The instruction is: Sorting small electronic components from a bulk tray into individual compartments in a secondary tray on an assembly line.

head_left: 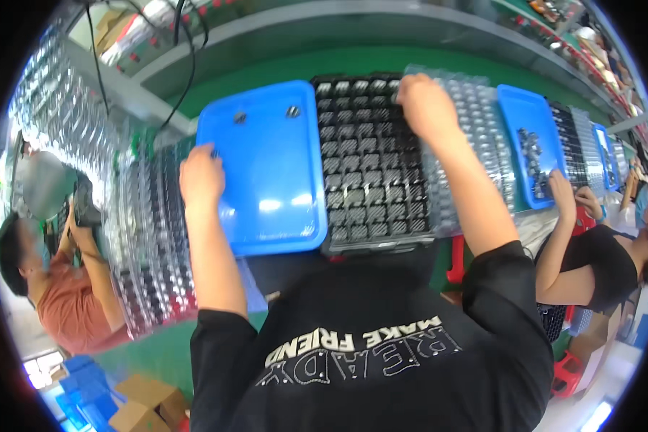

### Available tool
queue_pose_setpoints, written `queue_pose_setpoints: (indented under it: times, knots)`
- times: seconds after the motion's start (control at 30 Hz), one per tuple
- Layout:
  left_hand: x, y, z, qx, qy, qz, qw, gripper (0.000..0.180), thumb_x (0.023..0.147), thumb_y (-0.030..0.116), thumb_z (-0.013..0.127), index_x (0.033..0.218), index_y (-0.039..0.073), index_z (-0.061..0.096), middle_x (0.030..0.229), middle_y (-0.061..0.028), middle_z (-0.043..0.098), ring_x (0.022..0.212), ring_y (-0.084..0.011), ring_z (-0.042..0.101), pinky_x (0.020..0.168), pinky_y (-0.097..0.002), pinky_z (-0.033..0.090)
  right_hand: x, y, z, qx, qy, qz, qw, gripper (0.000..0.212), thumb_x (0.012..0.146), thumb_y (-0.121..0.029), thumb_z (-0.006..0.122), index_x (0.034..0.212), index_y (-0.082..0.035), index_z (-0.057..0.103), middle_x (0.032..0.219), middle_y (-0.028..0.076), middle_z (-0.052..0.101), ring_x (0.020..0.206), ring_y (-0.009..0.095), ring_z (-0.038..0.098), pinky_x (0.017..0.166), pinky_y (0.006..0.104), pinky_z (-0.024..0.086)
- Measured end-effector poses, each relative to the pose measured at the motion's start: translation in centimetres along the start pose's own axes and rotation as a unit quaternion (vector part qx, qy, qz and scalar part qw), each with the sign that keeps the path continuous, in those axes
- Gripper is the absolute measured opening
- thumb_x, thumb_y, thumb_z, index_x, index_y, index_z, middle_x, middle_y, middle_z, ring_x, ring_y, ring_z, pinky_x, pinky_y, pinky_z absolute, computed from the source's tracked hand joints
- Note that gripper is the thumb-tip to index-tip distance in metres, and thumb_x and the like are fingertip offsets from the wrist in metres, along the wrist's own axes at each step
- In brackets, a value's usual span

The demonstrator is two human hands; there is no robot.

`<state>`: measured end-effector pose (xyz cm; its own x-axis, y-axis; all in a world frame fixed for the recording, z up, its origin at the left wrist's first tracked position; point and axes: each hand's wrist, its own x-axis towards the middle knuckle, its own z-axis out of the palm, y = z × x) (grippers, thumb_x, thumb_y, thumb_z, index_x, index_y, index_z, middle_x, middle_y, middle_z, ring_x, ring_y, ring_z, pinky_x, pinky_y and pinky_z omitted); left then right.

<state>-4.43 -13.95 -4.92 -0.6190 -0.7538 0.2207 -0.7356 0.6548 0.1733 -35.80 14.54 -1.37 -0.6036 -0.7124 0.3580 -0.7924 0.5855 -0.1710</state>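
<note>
Left hand (202, 178) lay at rim of blue tray (266, 165), right hand (426, 108) by black tray (378, 245); fingers' grip unclear. Trays adjacent, likely for easy reach.

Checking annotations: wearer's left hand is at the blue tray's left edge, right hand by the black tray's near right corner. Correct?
Wrong corner: the head view shows the right hand by the black tray's far right corner. The left hand is at the blue tray's left edge.
</note>
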Motion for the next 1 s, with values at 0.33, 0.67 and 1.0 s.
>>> queue_pose_setpoints:
  times: [0.33,0.67,1.0]
  knots:
    - [-3.1,-0.8,-0.1,0.02,-0.031,-0.035,0.999,0.027,0.085,0.002,0.061,0.11,0.005,0.07,0.108,-0.0198,0.069,0.103,-0.0399,0.066,0.088,-0.0488,0.053,-0.5,-2.2,6.0,-0.106,-0.036,-0.025,0.993,0.016,0.088,-0.013,0.058,0.091,-0.004,0.071,0.1,0.014,0.072,0.096,0.03,0.072,0.078,0.0449,0.06]
    - [-3.8,-0.2,-0.6,-0.206,0.005,-0.055,0.977,0.032,0.082,0.002,0.062,0.113,0.005,0.068,0.09,-0.0122,0.071,0.08,-0.0244,0.07,0.077,-0.0377,0.056,-6.9,4.8,-6.7,0.219,-0.008,0.168,0.961,0.035,0.086,-0.023,0.076,0.114,-0.002,0.072,0.104,0.015,0.076,0.095,0.026,0.073,0.085,0.0364,0.057]
    - [-4.1,1.6,-0.4,-0.186,0.04,-0.016,0.982,0.016,0.081,-0.002,0.07,0.095,0.005,0.067,0.089,-0.007,0.058,0.076,-0.0197,0.057,0.072,-0.0341,0.05,-16.1,10.8,-7.6,0.081,-0.083,0.329,0.937,0.036,0.071,-0.021,0.087,0.094,-0.002,0.068,0.089,0.014,0.074,0.087,0.029,0.072,0.079,0.0388,0.055]
